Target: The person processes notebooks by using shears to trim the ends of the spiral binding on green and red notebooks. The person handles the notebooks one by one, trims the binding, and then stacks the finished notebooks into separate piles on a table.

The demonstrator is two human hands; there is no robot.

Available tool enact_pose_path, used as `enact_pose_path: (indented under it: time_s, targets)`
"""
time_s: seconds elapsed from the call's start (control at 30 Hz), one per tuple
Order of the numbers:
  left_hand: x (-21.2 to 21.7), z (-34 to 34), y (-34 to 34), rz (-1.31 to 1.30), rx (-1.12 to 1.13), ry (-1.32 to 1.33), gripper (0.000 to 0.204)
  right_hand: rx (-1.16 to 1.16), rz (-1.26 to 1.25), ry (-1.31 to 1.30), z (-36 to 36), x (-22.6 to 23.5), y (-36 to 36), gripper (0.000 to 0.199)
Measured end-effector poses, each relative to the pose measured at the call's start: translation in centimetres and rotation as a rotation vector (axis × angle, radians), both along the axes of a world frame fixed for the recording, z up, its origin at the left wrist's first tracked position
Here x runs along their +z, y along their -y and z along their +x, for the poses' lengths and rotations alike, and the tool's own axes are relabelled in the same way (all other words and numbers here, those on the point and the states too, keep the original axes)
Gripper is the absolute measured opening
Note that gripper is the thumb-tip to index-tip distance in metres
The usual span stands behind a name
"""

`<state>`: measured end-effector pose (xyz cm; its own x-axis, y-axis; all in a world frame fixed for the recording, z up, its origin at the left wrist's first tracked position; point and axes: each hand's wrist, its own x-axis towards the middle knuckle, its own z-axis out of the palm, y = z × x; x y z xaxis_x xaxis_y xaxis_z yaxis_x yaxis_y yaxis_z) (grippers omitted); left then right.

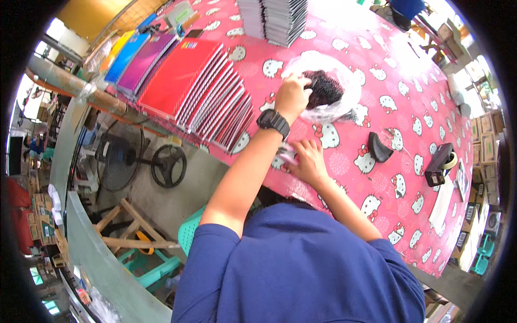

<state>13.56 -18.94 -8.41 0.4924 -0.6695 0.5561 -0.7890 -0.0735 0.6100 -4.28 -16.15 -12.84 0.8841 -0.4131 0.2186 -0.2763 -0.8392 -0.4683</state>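
Note:
My left hand (293,97), with a dark watch (273,123) on the wrist, reaches to the near left edge of a clear plastic bag (351,81). Inside the bag lies a pile of fine black pieces (324,89), too small to tell what they are. The fingers are curled in at the pile's edge; what is between them is hidden. Closer to me, my right hand (309,162) has its fingers bent around a small pale pink and grey thing (287,154) at the table's near edge. I cannot make out its kind.
Red spiral notebooks (186,81) overlap in a row at the left, beside purple (144,63) and blue ones (125,56). A tall notebook stack (274,19) stands at the far side. Rightward lie a curved black piece (380,147) and a tape dispenser (440,164) on the pink tablecloth (371,126).

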Motion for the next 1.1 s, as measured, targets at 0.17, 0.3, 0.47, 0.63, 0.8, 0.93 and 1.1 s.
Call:
enact_pose_path:
  time_s: [0.17, 0.3, 0.47, 0.63, 0.8, 0.93, 1.1]
  targets:
    - [0.1, -1.2, 1.3, 0.237, 0.046, -0.066, 0.016, -0.05, 0.115, -0.057, -0.9, 0.0, 0.4, 0.052]
    - [2.1, -2.2, -1.2, -0.034, -0.045, -0.029, 0.016, -0.009, 0.311, 0.001, -0.2, -0.1, 0.0, 0.061]
    - [16.6, -4.5, -16.6, -0.227, -0.068, 0.391, 0.023, 0.08, 1.284, 0.035, -0.3, 3.7, 1.6, 0.045]
    - [16.4, 1.2, -26.3, -0.041, 0.502, 0.507, 0.046, 0.559, 0.551, 0.345, 4.8, 11.2, -1.7, 0.057]
    - [14.9, 2.0, -25.1, 0.041, 0.327, 0.393, 0.038, 0.662, 0.339, 0.576, 8.5, 14.9, -3.3, 0.06]
    - [14.9, 2.3, -25.8, 0.004, 0.337, 0.385, 0.036, 0.606, 0.117, 0.643, 9.7, 15.4, -4.0, 0.057]
    - [14.9, 2.2, -25.7, 0.008, 0.343, 0.395, 0.037, 0.537, 0.047, 0.629, 9.5, 15.2, -4.1, 0.058]
